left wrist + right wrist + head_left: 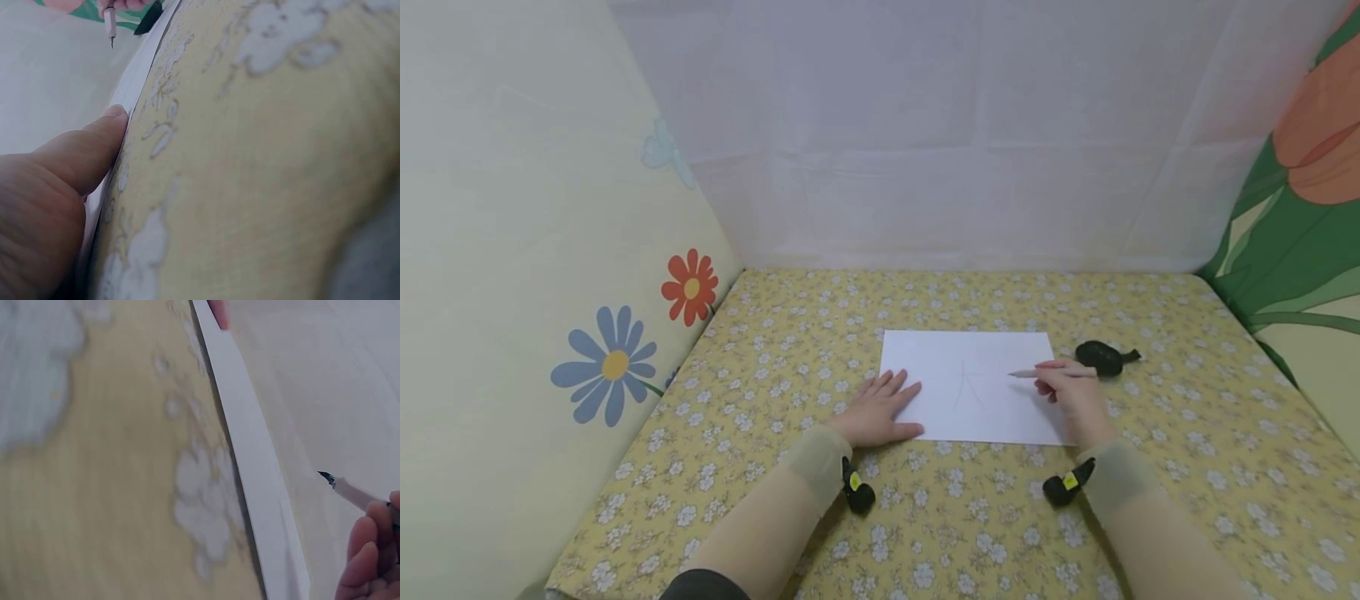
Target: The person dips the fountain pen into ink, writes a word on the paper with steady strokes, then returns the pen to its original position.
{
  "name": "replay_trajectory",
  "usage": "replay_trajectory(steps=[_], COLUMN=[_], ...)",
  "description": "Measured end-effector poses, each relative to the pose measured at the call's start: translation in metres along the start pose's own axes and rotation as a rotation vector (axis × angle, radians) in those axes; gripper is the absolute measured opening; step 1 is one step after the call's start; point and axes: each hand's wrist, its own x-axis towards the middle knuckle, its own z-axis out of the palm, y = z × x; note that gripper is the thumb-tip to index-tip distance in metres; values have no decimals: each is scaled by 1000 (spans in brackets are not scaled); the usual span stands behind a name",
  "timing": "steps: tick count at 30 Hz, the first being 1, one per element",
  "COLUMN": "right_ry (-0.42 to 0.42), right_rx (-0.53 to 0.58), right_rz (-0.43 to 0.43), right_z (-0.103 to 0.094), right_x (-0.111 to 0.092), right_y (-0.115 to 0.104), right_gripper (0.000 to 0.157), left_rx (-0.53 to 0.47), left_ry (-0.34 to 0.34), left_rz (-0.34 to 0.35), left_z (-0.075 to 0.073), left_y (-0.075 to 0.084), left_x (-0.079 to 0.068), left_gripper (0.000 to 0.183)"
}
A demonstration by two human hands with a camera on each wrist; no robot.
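A white sheet of paper (940,350) lies on the flowered cloth, with a few thin, faint strokes near its middle. My left hand (876,412) rests with spread fingers on the paper's left edge. In the left wrist view its thumb (94,147) touches the sheet near the edge. Over the right part of the paper, my right hand (1075,400) holds a pale fountain pen (1026,373), nib pointing left. The right wrist view shows the dark nib of the fountain pen (353,492) apart from the paper, with curled fingers (362,556) around the barrel.
A black rounded object with a short tail (1099,357) lies right of the paper, close behind my right hand. The yellow flowered tablecloth (760,358) covers the table. A white sheet hangs (925,167) at the back, and printed flower panels flank both sides.
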Motion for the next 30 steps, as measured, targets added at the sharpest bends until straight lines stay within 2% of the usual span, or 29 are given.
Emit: replay_trajectory(steps=[4,9,12,15,18,23,30], right_ry=[73,188,239,283,333,398,438], right_rx=[75,248,341,396,449,550,727], right_rz=[24,36,27,28,17,-2,-25], right_z=[-11,-22,-28,-36,-43,-56,-67], right_x=[3,9,12,12,14,16,16], right_y=[4,10,11,11,13,19,21], right_gripper=[36,25,27,33,34,33,33], left_rx=[-4,2,-6,-16,-19,-10,-7], left_ry=[2,-3,-3,-3,-2,3,4], left_rz=[8,5,6,10,14,16,17], left_z=[0,0,0,-1,-2,-2,-1], left_y=[0,0,0,0,-1,-1,0], left_x=[0,0,0,-1,-2,-3,-1], left_gripper=[77,77,77,77,77,77,77])
